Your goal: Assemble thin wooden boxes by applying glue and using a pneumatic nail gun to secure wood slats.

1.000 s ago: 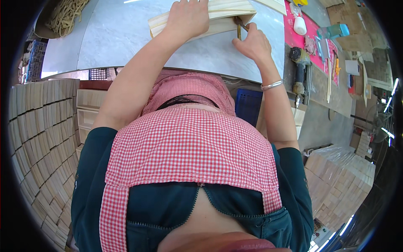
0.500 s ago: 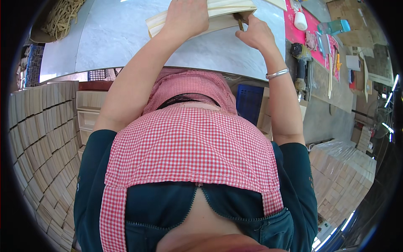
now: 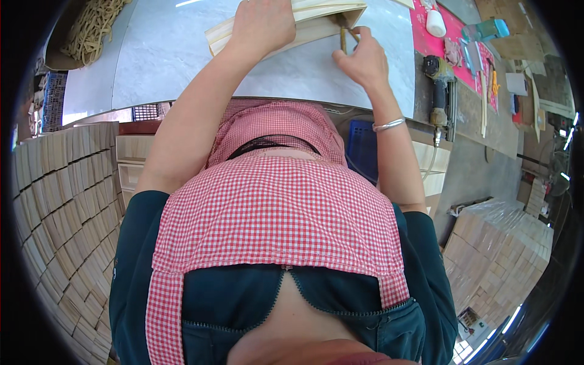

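Note:
Near the far edge of the table, my left hand [image 3: 264, 27] is wrapped over a bundle of pale, thin wooden pieces [image 3: 325, 12], which lies at a slant. The bundle's open right end shows a hollow between its upper and lower boards. My right hand [image 3: 367, 62] is just off that end, thumb and forefinger apart, with a narrow tan rubber band [image 3: 343, 42] stretched between them. The band runs up to the end of the wood; whether it loops round the pieces is hidden. A silver bangle [image 3: 388, 125] circles my right wrist.
A bin of tan rubber bands [image 3: 91, 33] stands at far left on the grey marbled table [image 3: 176, 55]. To the right are an air tool [image 3: 438, 91], a white bottle [image 3: 435, 23] and a teal bottle [image 3: 486, 29]. Wood stacks [image 3: 67, 213] rise at left, wrapped ones [image 3: 499, 255] at right.
My right hand has pulled back from the wood's end toward me and slightly left, stretching the band. The left hand and the bundle have shifted a little left.

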A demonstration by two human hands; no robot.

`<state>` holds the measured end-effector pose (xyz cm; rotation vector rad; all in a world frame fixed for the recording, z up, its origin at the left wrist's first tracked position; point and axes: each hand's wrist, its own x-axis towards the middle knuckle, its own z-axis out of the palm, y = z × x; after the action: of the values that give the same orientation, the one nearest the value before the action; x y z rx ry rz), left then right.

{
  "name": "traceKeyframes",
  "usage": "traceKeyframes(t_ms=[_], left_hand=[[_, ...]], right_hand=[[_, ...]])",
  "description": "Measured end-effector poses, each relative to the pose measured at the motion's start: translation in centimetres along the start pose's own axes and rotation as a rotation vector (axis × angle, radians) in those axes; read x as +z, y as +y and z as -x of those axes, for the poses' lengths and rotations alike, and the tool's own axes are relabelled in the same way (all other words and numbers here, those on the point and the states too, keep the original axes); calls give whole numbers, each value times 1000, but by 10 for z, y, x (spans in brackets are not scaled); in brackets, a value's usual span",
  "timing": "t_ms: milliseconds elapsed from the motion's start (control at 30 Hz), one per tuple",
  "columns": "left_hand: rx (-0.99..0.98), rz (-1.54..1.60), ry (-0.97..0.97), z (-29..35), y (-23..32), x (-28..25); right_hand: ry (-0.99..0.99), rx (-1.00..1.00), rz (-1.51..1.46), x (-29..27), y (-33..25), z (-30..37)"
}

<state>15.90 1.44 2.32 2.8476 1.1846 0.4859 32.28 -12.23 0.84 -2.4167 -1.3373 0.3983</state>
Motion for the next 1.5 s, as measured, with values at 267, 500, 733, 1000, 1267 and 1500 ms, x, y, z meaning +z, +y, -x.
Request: traceKeyframes(t_ms=[267, 500, 733, 1000, 1267, 1500], left_hand=[[-7, -76, 82, 0, -1, 10], [25, -12, 43, 1, 1, 1], [45, -35, -19, 3, 1, 0], [3, -46, 82, 5, 12, -18], [-14, -55, 21, 4, 12, -22], [-14, -55, 1, 3, 11, -20]], right_hand=[[3, 10, 226, -11, -7, -15], [-4, -46, 247, -17, -11, -32], [-51, -66, 233, -17, -5, -31], [82, 40, -133, 16, 18, -8], [95, 11, 275, -9, -6, -10], [-33, -86, 274, -23, -1, -37]])
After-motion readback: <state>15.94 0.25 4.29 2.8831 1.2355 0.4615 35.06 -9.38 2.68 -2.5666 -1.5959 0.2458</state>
